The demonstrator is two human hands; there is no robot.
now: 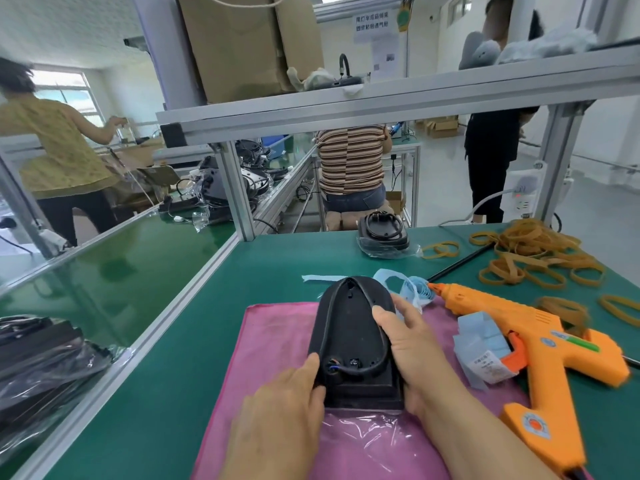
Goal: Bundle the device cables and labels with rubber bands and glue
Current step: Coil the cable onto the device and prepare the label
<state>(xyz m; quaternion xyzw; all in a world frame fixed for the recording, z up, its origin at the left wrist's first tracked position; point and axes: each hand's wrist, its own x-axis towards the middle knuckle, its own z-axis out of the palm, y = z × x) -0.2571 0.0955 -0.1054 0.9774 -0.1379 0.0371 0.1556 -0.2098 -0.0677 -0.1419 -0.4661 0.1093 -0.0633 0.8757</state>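
The black device (pixel 349 327) lies flat in the middle of a pink cloth (pixel 266 344) on the green desk (pixel 277 261), narrow end pointing to 12 o'clock. Its cable (pixel 322 323) loops round the top face, just inside the edge. The left grip (pixel 284 410) holds the device's corner at 7 o'clock, thumb lying up along the edge beside the cable. The right grip (pixel 405 348) clasps the edge at 3 o'clock, thumb on top against the cable and fingers curled round the side. A clear bag (pixel 367 441) lies on the cloth at 6 o'clock of the device.

A curled blue label strip (pixel 414 289) sits at 1 o'clock, just beside the device. The orange glue gun (pixel 526 337) lies at 3 o'clock, its nozzle near the strip, resting over loose labels (pixel 479 355). Rubber bands (pixel 530 251) are heaped at 2 o'clock, well apart from the cloth. A second device (pixel 382 233), bagged, stands at 12 o'clock near the desk's far edge.
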